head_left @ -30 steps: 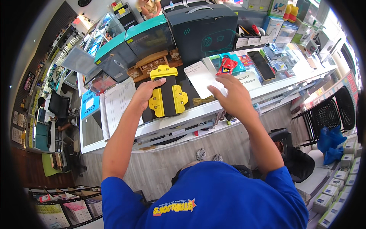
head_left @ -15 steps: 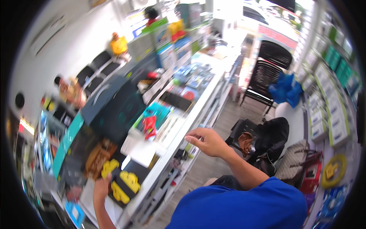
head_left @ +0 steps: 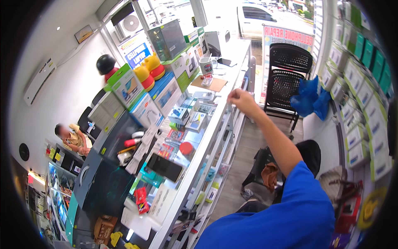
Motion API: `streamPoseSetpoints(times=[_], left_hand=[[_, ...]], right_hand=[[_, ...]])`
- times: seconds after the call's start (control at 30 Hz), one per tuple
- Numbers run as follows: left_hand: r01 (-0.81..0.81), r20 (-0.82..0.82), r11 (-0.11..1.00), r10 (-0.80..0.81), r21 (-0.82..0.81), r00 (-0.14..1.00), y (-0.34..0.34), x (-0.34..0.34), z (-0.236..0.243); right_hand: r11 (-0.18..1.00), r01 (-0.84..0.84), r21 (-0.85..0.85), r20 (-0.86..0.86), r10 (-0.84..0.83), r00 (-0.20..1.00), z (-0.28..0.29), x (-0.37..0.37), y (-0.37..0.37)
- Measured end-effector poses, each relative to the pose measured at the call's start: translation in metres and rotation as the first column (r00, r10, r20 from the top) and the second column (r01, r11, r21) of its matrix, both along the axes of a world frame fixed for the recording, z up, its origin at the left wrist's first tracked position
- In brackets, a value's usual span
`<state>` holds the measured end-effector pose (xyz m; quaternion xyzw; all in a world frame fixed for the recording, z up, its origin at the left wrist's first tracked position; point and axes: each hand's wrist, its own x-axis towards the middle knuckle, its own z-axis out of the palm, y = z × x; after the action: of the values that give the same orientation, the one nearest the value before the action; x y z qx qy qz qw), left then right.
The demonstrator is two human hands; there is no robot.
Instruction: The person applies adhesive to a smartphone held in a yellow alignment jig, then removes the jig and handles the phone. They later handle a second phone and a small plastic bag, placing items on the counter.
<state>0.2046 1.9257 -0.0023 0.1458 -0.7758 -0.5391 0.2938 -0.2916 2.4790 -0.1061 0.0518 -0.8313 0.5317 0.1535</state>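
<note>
— Where is your right grip (head_left: 239, 98) just now?

— Raised out ahead of me, arm stretched long, hanging over the near edge of the surface (head_left: 215, 124). The fingers are curled in on themselves, pressed together like a loose fist. Whether something small is pinched inside I cannot tell; nothing shows between them.

— And the left one?

— Out of sight. Only my blue sleeve (head_left: 290, 216) fills the lower edge.

— What lies closest to that fist?

— Just beyond it, a brown cardboard sheet (head_left: 208, 84) lying flat, and past that a white mug (head_left: 206, 65) standing upright. Below and toward me from the grip, small boxed gadgets (head_left: 188, 118) lie face up in rows, I judge so that they can be read from above.

— Anything further back toward you?

— A red round lid (head_left: 186, 148), then a dark phone (head_left: 164, 167) lying flat and slanted. On the far side of the surface from the grip, tall cartons (head_left: 137, 89) are stacked, with two yellow-and-red figures (head_left: 149, 68) perched on top.

— And off to the other side?

— Stacked black chairs (head_left: 288, 74) with a blue bag (head_left: 310, 97) hung on them, well apart from the grip.
</note>
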Motion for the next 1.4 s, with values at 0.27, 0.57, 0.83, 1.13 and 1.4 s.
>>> streamPoseSetpoints(times=[0.27,0.57,0.83,1.13,1.4], left_hand=[[0.171,-0.055,0.935,-0.162,0.310,0.985,0.118,-0.085,-0.029],[-0.055,0.028,0.965,0.050,0.258,0.998,0.193,-0.103,0.000],[-0.165,0.108,0.976,0.150,0.145,0.983,0.241,-0.119,-0.004],[0.097,-0.083,0.949,-0.075,0.299,0.994,0.233,-0.129,-0.037],[0.352,-0.201,0.859,-0.296,0.371,0.934,0.194,-0.120,-0.064]], right_hand=[[0.925,0.283,0.252,-0.016,-0.289,0.957,0.002,-0.293,0.116],[0.712,-0.086,0.697,0.259,-0.138,0.956,-0.012,-0.405,0.121],[0.632,-0.340,-0.696,0.001,0.474,0.880,-0.036,-0.318,0.151],[-0.040,-0.038,-0.998,-0.054,0.573,0.818,-0.139,-0.026,0.166],[0.155,0.223,-0.962,0.271,0.593,0.758,-0.158,0.087,0.103]])
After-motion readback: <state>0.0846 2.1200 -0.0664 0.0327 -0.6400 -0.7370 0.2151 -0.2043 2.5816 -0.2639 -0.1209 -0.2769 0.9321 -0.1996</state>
